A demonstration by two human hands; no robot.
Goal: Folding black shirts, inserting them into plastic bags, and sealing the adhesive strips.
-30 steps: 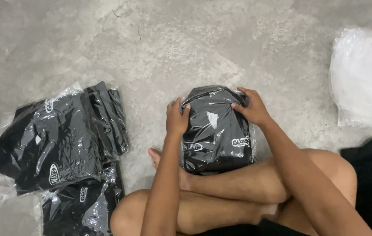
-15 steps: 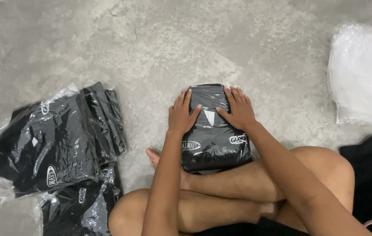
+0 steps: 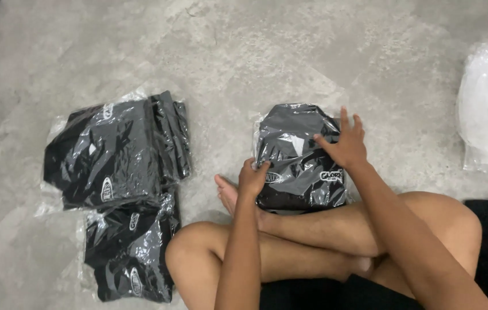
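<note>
Package of folded black garment in glossy clear plastic [image 3: 300,158], white logos showing, lies on grey concrete floor [image 3: 255,51] just beyond the crossed legs. Left hand [image 3: 252,179] pinches its near-left edge; right hand [image 3: 344,143] rests flat, fingers spread, apparently pressing the wrap smooth. Stack of similar bagged garments [image 3: 115,152] at left; pile of empty clear bags [image 3: 487,109] far right.

Glossy plastic bag [image 3: 300,155], black cloth

Even, soft daylight across the concrete floor [image 3: 140,51], shadows faint; white glare flashes off the black plastic-wrapped packet [image 3: 298,155]; focus crisp, no blur.
</note>
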